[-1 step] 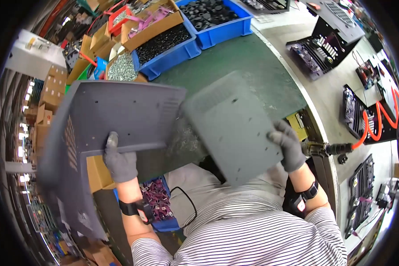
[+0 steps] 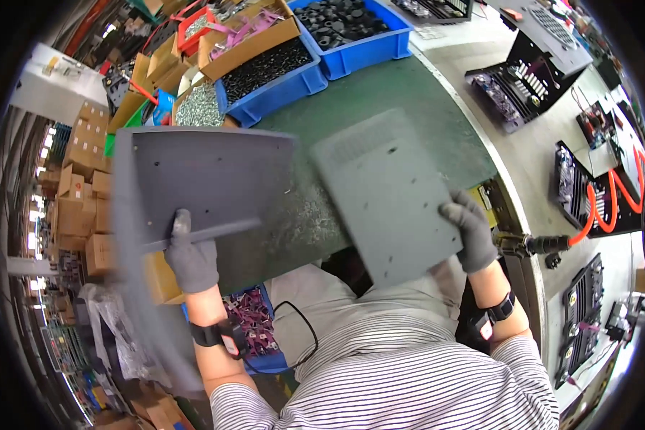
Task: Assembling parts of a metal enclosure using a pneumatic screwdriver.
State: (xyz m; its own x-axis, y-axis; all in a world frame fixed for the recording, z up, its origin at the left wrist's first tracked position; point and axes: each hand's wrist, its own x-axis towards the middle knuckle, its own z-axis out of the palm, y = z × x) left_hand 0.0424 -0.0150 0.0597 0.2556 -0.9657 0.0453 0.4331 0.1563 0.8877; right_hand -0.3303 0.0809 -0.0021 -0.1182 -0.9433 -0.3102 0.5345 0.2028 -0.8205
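In the head view, the left hand in a grey glove grips the lower edge of a dark grey, bent, rigid panel, thumb on its inner face, other fingers mostly hidden. The right hand in a matching grey glove grasps the right edge of a flat grey rectangular plate with small holes. Both pieces are raised above the green worktop, a gap showing between them, nearer the person than the blue rectangular bins of black parts

Hands grey-gloved; black wrist straps; striped shirt.
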